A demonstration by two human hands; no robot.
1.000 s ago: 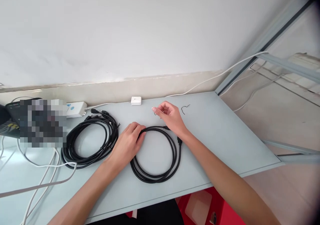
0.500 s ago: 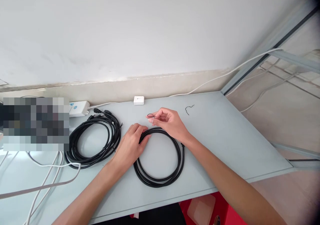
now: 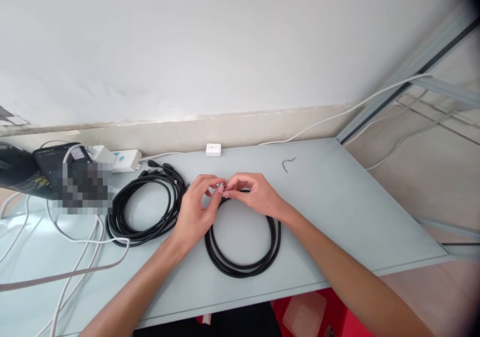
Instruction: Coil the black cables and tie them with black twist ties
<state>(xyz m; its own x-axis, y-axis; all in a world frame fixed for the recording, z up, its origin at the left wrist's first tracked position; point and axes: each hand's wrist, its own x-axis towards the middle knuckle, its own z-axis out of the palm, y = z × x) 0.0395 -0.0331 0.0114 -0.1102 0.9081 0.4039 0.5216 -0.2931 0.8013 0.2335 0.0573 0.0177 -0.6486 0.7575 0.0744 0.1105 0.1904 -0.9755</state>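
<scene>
A black cable (image 3: pixel 243 264) lies coiled in a ring on the pale table (image 3: pixel 337 217) in front of me. My left hand (image 3: pixel 197 212) and my right hand (image 3: pixel 253 194) meet over the far side of the ring. Both pinch a thin black twist tie (image 3: pixel 224 187) between their fingertips, right above the cable's top. A second, larger bundle of coiled black cables (image 3: pixel 146 209) rests to the left, apart from my hands. Another loose twist tie (image 3: pixel 288 164) sits on the table farther right.
A small white box (image 3: pixel 213 150) and a white power strip (image 3: pixel 125 160) stand along the wall. White cords (image 3: pixel 80 247) trail over the table's left side, next to a dark device (image 3: pixel 48 162). The table edge runs at right, with red objects (image 3: pixel 311 317) below.
My right hand carried the twist tie from the far table down to the coil. My left hand lifted off the cable and joined it in a pinch.
</scene>
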